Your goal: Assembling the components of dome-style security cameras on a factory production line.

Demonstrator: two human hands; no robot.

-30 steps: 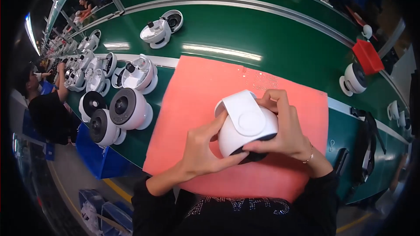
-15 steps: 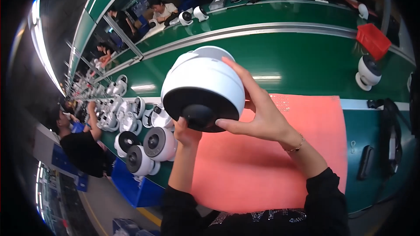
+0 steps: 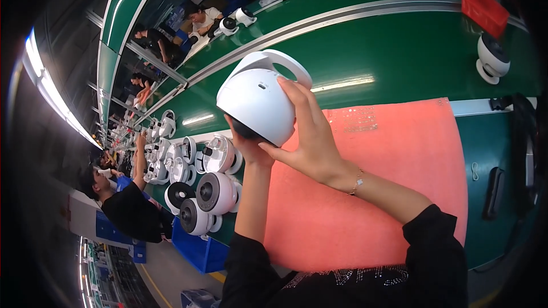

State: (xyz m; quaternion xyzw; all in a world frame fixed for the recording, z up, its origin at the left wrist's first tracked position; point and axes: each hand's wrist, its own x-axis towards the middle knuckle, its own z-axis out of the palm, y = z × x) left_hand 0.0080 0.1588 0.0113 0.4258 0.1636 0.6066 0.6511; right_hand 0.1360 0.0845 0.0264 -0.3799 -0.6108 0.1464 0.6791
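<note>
Above the upper left part of a pink mat (image 3: 365, 205), a white rounded device (image 3: 257, 102) is held raised and tilted, its curved bracket uppermost. The left grip (image 3: 253, 151) closes on it from beneath, most of the fingers hidden behind the shell; the right grip (image 3: 311, 140) spreads over its right side, thumb at the lower edge. To the left of the left grip, devices with dark round faces (image 3: 216, 192) sit on the green table (image 3: 399, 63), with open white shells (image 3: 224, 154) just beyond them. To the right of the right grip, small metallic pieces (image 3: 354, 120) lie in rows on the mat; farther right is a dark oblong object (image 3: 494, 194). Well beyond the right grip, another white device (image 3: 492, 60) stands near a red bin (image 3: 485, 11).
</note>
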